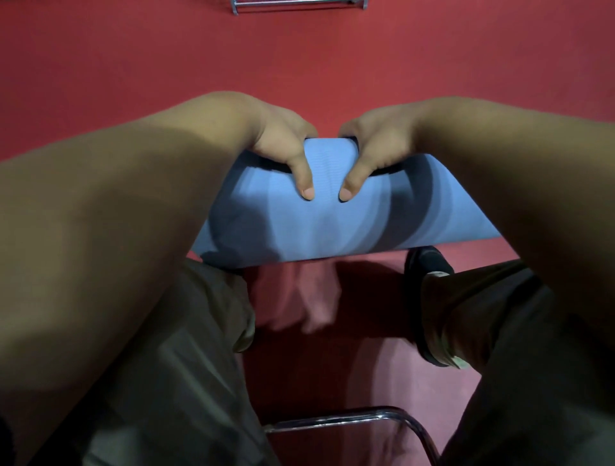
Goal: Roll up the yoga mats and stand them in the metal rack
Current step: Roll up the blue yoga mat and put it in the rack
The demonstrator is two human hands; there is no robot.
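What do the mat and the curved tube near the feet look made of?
Mat: probably soft foam, matte blue, with a finely ribbed surface, flexing in a curve. Tube: likely chromed steel, glossy, with sharp bright highlights along its bend.

Both hands grip a blue mat's [332, 219] far edge — left hand [283, 146] and right hand [379, 146] side by side, thumbs on top; red floor [133, 60] around; chrome rail [349, 420] below.

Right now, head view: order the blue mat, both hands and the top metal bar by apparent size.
1. blue mat.
2. left hand and right hand, alike, unranked.
3. metal bar, farther off and cropped, so unsure.
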